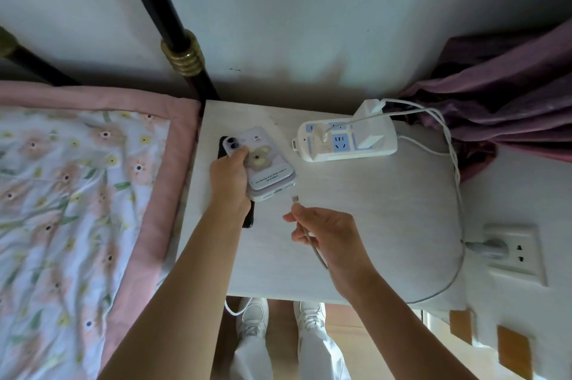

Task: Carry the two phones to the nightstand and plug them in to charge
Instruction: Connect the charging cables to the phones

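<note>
While the left hand clamps a lilac-cased phone against the white nightstand, fingers curled over its long edge near the camera, the right hand pinches a charging cable just behind its plug. The plug tip points toward eleven o'clock, just beside the phone's lower edge but not yet in it. A second, dark phone lies underneath the first, showing only at its ten o'clock corner and below the left wrist. At two o'clock from the phones sits a white power strip with chargers plugged in.

The plug looks slightly off the port's line; pushed in at that angle it could scrape the case or jam. The stacked phones might also slide apart if the left hand's hold loosens.
</note>
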The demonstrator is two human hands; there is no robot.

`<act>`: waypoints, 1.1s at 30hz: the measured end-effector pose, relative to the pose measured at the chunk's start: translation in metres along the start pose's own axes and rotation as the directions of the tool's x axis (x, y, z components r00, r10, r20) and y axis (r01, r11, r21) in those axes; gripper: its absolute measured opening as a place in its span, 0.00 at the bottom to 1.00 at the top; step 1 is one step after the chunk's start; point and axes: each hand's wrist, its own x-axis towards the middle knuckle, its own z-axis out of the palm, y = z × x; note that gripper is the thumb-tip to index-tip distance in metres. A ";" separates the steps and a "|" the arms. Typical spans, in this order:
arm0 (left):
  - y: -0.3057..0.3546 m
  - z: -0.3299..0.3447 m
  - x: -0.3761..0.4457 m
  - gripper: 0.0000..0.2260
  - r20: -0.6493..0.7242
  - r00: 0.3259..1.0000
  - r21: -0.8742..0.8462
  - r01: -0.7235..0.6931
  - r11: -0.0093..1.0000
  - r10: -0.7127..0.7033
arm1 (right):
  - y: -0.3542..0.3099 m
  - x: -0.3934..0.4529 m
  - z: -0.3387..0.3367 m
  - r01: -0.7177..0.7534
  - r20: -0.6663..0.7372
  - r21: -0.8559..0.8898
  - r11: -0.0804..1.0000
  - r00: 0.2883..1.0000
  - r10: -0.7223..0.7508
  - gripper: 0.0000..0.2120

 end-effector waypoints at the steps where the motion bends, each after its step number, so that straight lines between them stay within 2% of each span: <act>1: 0.000 0.001 0.000 0.06 -0.001 1.000 -0.004 0.002 1.000 -0.002 | 0.000 0.000 0.003 0.004 0.017 -0.004 1.000 1.000 -0.004 0.10; 5: -0.002 0.002 0.001 0.05 0.003 1.000 0.001 -0.013 1.000 0.013 | -0.001 0.001 0.011 -0.008 0.064 -0.018 1.000 0.998 0.010 0.12; 11: -0.005 0.003 0.000 0.06 0.034 0.999 0.027 -0.031 0.999 0.030 | -0.004 0.001 0.015 -0.040 0.050 0.000 0.999 0.998 0.040 0.14; 20: -0.006 0.004 0.001 0.06 0.040 0.997 0.015 -0.072 0.997 0.071 | -0.007 -0.001 0.016 -0.048 0.017 -0.015 0.999 0.999 0.048 0.14; 33: -0.014 0.003 0.001 0.05 0.093 0.984 0.077 -0.158 0.984 0.151 | -0.002 0.001 0.013 -0.085 0.061 0.067 0.994 0.995 0.081 0.13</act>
